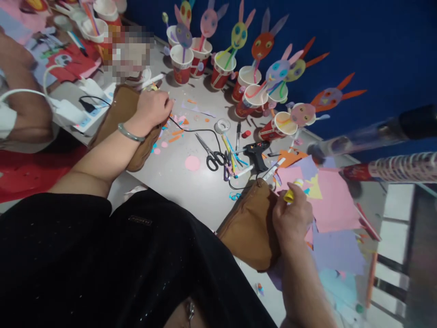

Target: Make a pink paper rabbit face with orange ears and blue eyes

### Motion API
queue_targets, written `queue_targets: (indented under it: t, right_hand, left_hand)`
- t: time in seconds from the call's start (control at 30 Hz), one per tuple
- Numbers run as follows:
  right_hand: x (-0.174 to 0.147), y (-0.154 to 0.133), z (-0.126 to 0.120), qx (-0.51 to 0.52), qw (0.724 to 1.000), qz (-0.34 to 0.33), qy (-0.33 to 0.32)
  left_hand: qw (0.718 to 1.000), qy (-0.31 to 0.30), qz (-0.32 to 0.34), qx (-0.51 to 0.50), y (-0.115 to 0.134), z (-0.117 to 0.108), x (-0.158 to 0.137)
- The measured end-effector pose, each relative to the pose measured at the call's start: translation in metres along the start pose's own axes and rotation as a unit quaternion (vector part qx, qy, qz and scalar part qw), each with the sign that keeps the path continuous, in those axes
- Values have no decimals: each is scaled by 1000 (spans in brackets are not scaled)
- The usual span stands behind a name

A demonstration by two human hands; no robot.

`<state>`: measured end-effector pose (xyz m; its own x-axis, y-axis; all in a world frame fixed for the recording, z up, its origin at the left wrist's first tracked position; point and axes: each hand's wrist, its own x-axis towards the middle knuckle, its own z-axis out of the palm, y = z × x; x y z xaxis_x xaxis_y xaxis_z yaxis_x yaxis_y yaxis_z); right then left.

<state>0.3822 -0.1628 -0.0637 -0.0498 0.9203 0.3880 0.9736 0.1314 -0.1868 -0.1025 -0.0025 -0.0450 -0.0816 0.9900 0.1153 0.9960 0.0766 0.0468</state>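
My right hand (294,214) is closed around a short white stick with a yellow end, likely a glue stick (288,196), beside a brown padded piece (251,228). My left hand (154,108), with a bangle on its wrist, has curled fingers near the table's far left part; what they hold, if anything, is hidden. Under that forearm lies another brown padded piece (118,114). Between the hands are black-handled scissors (212,160), a black glue gun (258,155), a roll of tape (222,125), a pink paper circle (192,163) and a black pen (238,136).
Several red paper cups (223,75) with paper rabbit faces line the blue partition (375,54). Pink paper sheets (336,200) and purple ones (336,246) cover the right side. A stack of cups (403,166) juts in there. A power strip (92,118) and another person's arm (29,100) are left.
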Motion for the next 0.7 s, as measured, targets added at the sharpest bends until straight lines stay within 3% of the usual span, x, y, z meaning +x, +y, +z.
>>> queue_targets:
  t: [0.2,0.4,0.6,0.7]
  right_hand:
    - [-2,-6,3,44,996,72,1]
    - [4,1,6,63,981,183,-11]
    - [7,6,16,56,977,188,83]
    - [11,13,19,41,972,202,113]
  left_hand:
    - [1000,-5,9,-18,-13,9,4]
    - [993,-9,103,-64,-20,8,-7]
    - [986,7,151,-76,-10,-5,-9]
    - [982,-13,162,-92,-8,-9,-4]
